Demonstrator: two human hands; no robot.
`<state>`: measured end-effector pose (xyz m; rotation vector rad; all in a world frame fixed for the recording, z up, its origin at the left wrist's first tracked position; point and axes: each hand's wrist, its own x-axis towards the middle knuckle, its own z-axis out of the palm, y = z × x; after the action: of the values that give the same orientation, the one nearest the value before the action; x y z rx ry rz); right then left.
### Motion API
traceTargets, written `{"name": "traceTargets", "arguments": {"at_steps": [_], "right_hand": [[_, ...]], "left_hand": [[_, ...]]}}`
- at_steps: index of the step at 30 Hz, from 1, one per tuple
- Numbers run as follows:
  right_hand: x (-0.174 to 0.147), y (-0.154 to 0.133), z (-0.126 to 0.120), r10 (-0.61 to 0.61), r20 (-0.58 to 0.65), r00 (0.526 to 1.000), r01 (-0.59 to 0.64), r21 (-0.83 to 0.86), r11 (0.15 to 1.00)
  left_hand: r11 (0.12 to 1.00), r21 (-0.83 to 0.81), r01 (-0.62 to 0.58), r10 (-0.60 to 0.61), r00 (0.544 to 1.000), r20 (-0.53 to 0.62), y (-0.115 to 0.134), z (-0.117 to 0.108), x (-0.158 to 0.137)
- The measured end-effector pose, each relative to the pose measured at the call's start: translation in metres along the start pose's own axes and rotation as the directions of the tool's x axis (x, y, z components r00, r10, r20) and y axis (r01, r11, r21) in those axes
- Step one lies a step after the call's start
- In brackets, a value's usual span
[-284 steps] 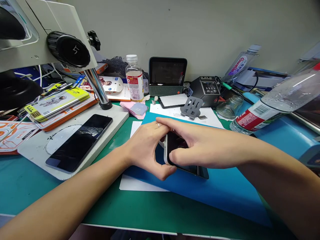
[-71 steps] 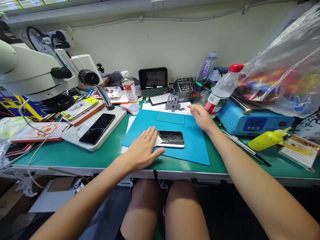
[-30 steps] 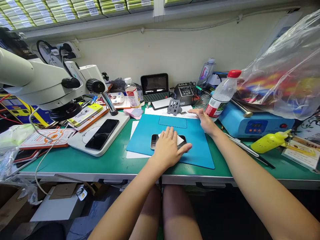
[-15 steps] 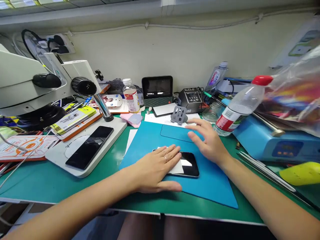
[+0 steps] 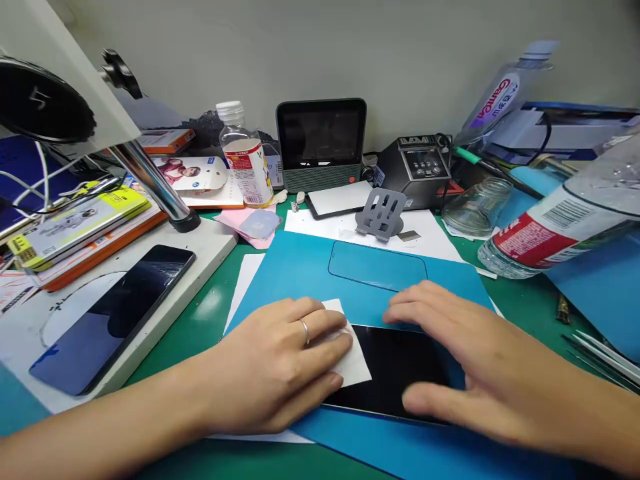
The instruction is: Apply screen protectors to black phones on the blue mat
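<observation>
Presently, we find the smartphone (image 5: 387, 367) screen-up on the blue mat (image 5: 300, 260), long axis running left-right. Left hand (image 5: 280, 367): fingers over a white wipe (image 5: 357, 367) on its left part; whether pinching, we cannot tell. Right hand (image 5: 485, 367): fingers parted, unclenched, bracketing its right end.

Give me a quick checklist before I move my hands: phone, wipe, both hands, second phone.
1. Phone resting on the blue mat: ok.
2. White wipe lying on the phone's screen: ok.
3. Left hand on the wipe: ok, fingers over it.
4. Right hand touching the phone: cannot tell; it is spread over the other end.
5. Whole screen in view: not ok; wipe and hands cover parts.
6. Second phone apart from the mat: ok, on the white stand base.
</observation>
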<state>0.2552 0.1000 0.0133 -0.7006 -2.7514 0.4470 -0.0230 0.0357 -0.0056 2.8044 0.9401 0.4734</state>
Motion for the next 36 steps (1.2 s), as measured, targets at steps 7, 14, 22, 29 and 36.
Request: {"name": "traceTargets", "arguments": {"at_steps": [7,14,22,29,36], "right_hand": [[-0.008,-0.007,-0.007,0.112,0.213,0.971,-0.113,-0.008,0.994],[-0.008,-0.004,0.000,0.080,0.158,0.984,-0.085,0.024,0.996],[-0.005,0.025,-0.008,0.071,-0.057,0.996,-0.057,0.219,0.974],[-0.004,0.034,-0.001,0.066,-0.148,0.987,-0.020,0.295,0.955],[-0.005,0.030,0.008,0.080,-0.261,0.962,0.019,0.354,0.935]], "left_hand": [[0.997,-0.062,-0.037,0.039,0.999,0.024,-0.002,-0.006,-0.014],[0.993,-0.121,0.011,0.025,0.958,0.285,0.012,0.001,-0.010],[0.968,-0.252,-0.008,0.087,0.950,0.301,0.040,0.013,0.042],[0.979,-0.205,0.004,0.060,0.950,0.306,0.047,0.017,0.043],[0.992,0.069,0.102,-0.116,0.960,0.254,0.038,-0.009,-0.031]]}}
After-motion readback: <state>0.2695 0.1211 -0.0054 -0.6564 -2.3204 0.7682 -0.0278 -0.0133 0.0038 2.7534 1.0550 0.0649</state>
